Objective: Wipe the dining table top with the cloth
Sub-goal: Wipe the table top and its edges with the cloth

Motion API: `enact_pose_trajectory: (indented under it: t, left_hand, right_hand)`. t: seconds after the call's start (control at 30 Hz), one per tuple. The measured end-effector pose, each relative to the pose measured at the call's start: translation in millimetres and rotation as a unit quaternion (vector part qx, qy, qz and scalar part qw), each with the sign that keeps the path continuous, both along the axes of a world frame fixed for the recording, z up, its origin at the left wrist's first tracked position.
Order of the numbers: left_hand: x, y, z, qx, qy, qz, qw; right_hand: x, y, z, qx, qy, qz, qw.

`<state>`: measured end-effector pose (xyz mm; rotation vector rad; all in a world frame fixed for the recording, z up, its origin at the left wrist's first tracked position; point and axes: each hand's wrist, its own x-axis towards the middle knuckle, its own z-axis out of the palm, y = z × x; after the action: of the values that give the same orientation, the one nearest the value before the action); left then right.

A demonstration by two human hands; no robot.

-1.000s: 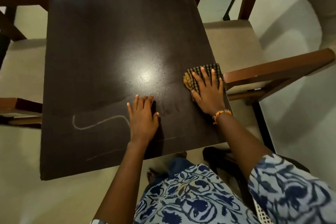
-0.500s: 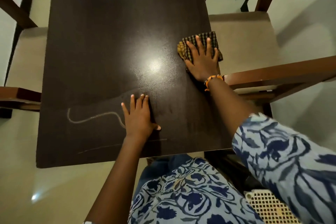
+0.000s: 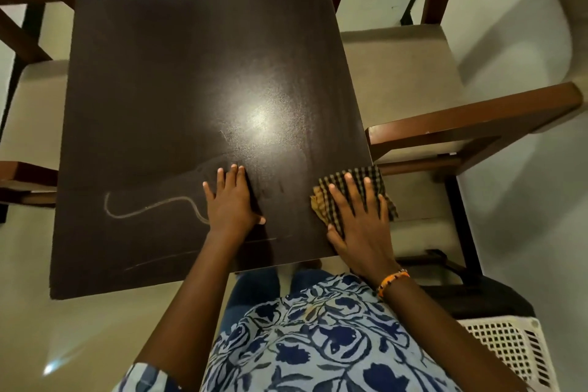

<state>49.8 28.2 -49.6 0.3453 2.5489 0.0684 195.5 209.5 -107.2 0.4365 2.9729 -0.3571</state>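
The dark brown dining table top (image 3: 178, 79) fills the middle of the head view. A black and tan checked cloth (image 3: 377, 180) lies at the table's near right corner, partly hanging over the right edge. My right hand (image 3: 358, 223) presses flat on the cloth with fingers spread. My left hand (image 3: 230, 200) rests flat on the bare table top, to the left of the cloth, holding nothing. A pale curved chalk-like line (image 3: 143, 208) runs across the near left part of the table, ending under my left hand.
Wooden chairs with beige seats stand on both sides: one at the right (image 3: 471, 118), one at the left (image 3: 28, 86). A white lattice basket (image 3: 509, 347) sits at the bottom right. A bright light glare (image 3: 257, 118) reflects mid-table. Pale floor surrounds the table.
My right hand has dragged the cloth back along the right edge toward me, from mid-table to the near right corner. My left hand has stayed planted in place.
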Motion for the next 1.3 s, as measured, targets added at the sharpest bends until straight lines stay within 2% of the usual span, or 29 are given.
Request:
enact_pose_trajectory:
  t: [0.43, 0.57, 0.7, 0.83, 0.9, 1.0, 1.07, 1.17, 1.3]
  left_hand:
    - [0, 1, 0, -0.012, -0.001, -0.006, 1.0]
    - [-1, -2, -1, -0.007, 0.007, -0.014, 1.0]
    - [-2, -6, -4, -0.001, 0.023, -0.025, 0.999]
    - [-2, -12, -10, 0.027, 0.026, -0.027, 0.999]
    - [-5, -18, -12, 0.069, 0.006, -0.011, 0.998]
    - [-15, -34, -5, 0.112, -0.004, 0.024, 0.993]
    - [-21, -47, 2, 0.102, 0.012, 0.029, 0.994]
    - [-22, -67, 8, 0.081, 0.039, 0.058, 0.994]
    - [-15, -88, 8, 0.061, 0.054, 0.121, 0.989]
  right_hand:
    - [-165, 29, 8, -0.028, -0.01, -0.052, 0.998]
    - [-149, 19, 8, -0.021, 0.004, -0.043, 0.999]
    - [-78, -3, 3, -0.013, 0.029, -0.029, 0.999]
    - [-35, -34, 0, 0.011, 0.003, -0.037, 0.999]
    - [-43, -45, -1, 0.023, -0.009, -0.046, 0.999]
    - [-82, -54, 2, 0.022, -0.005, 0.006, 1.0]
    - [-117, -66, 4, 0.007, -0.026, 0.024, 0.999]
    - [-157, -106, 7, -0.031, -0.038, -0.001, 0.999]
    - [-162, -157, 10, -0.04, -0.049, 0.113, 0.992]
